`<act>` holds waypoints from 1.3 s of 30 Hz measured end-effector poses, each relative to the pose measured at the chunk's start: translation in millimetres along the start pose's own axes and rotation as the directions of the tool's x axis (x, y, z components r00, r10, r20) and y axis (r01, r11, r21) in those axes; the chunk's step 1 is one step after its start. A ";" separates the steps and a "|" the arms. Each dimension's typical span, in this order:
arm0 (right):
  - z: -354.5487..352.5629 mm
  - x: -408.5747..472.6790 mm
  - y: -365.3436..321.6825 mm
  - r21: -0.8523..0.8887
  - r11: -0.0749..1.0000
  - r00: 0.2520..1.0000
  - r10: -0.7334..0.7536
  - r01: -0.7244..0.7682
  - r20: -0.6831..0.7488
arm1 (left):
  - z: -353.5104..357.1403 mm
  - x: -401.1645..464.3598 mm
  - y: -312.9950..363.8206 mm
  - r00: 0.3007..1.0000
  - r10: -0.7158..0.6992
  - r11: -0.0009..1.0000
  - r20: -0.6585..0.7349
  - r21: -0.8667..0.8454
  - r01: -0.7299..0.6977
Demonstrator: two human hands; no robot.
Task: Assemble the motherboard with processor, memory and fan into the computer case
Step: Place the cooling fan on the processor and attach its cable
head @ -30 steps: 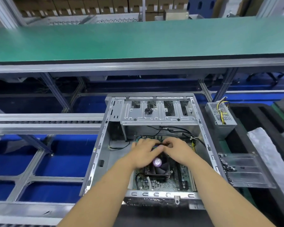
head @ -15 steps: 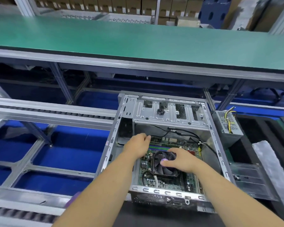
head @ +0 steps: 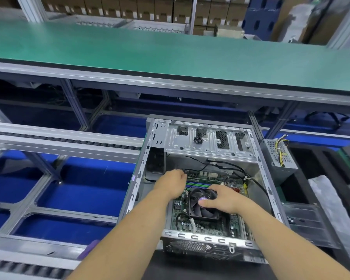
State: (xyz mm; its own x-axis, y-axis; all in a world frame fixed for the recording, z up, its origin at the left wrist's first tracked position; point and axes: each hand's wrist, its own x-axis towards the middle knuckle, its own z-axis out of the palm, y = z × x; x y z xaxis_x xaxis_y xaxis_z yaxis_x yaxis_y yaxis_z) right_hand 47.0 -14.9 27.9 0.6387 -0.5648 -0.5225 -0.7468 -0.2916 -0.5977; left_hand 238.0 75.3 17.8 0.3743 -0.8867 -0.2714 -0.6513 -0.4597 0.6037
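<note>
The computer case [head: 269, 174] was made of shiny bare metal, the fan [head: 200, 209] of dark plastic, and the belt [head: 170, 51] looked matt green

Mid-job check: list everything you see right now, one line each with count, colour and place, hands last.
computer case: one, grey metal, open, centre.
motherboard: one, green, lying inside the case.
fan: one, black with a purple hub, on the motherboard.
memory slots: several, blue and green, behind the fan.
cables: a few, black, along the case's far inner side.
power supply: one, grey box with yellow and black wires, right of the case.
conveyor belt: one, green, across the back.
cardboard boxes: many, brown, stacked beyond the belt.
left hand: at the motherboard's far left corner, fingers curled; grip hidden.
right hand: grips the fan from the right.
</note>
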 end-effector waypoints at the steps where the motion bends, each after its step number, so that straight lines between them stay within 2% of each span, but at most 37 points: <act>1: 1.2 -0.3 0.9 0.010 1.000 1.000 -0.002 0.002 -0.009 | 0.8 -0.5 0.9 1.000 0.011 1.000 0.024 -0.007 -0.011; 3: 4.9 -3.2 2.3 0.008 1.000 0.999 0.000 0.001 -0.042 | 2.5 -1.7 3.6 0.998 0.034 0.999 0.060 -0.007 -0.033; 7: 4.0 -7.4 11.7 -0.127 0.991 0.984 0.007 -0.030 -0.178 | 4.0 -1.6 2.6 0.995 0.063 0.998 0.073 -0.013 -0.062; 10: -6.1 -10.4 13.4 -0.047 0.999 0.960 -0.007 -0.007 -0.280 | 2.0 -2.2 1.9 0.991 0.091 0.995 0.101 -0.051 -0.086; 12: -4.3 -9.5 12.7 -0.027 0.999 0.970 -0.025 0.019 -0.240 | 1.3 -3.4 3.3 0.988 0.108 0.992 0.114 -0.079 -0.100; 15: -0.2 -7.5 11.7 -0.028 0.999 0.983 -0.029 0.024 -0.180 | 2.7 -4.2 3.0 0.984 0.098 0.995 0.150 -0.031 -0.095; 19: -1.6 -4.0 12.6 0.006 1.000 0.988 -0.005 0.006 -0.151 | 3.3 -3.6 4.0 0.985 0.064 0.995 0.157 -0.082 -0.052; 26: 0.2 4.1 7.2 -0.056 0.997 0.990 0.036 -0.044 -0.137 | 7.9 0.4 8.1 0.982 0.031 0.990 0.185 -0.137 -0.006; 31: 1.4 -2.0 10.5 -0.018 1.000 0.985 0.007 -0.011 -0.174 | 4.5 -2.9 5.5 0.979 0.060 0.983 0.193 -0.182 -0.025; 34: 0.1 -5.5 11.4 -0.011 1.000 0.981 -0.028 0.027 -0.192 | 1.4 -5.5 1.6 0.979 0.081 0.988 0.187 -0.143 -0.054; 39: -5.0 -4.6 16.3 0.117 0.993 0.961 0.026 0.006 -0.276 | 0.2 -6.3 1.6 0.982 0.091 0.986 0.166 -0.156 -0.065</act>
State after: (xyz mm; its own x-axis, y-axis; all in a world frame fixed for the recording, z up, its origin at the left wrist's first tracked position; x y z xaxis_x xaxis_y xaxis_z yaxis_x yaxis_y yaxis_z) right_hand 30.9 -21.0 23.6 0.5428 -0.7634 -0.3500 -0.7158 -0.2026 -0.6682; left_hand 234.5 80.2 20.3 0.1983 -0.9207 -0.3360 -0.5637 -0.3876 0.7294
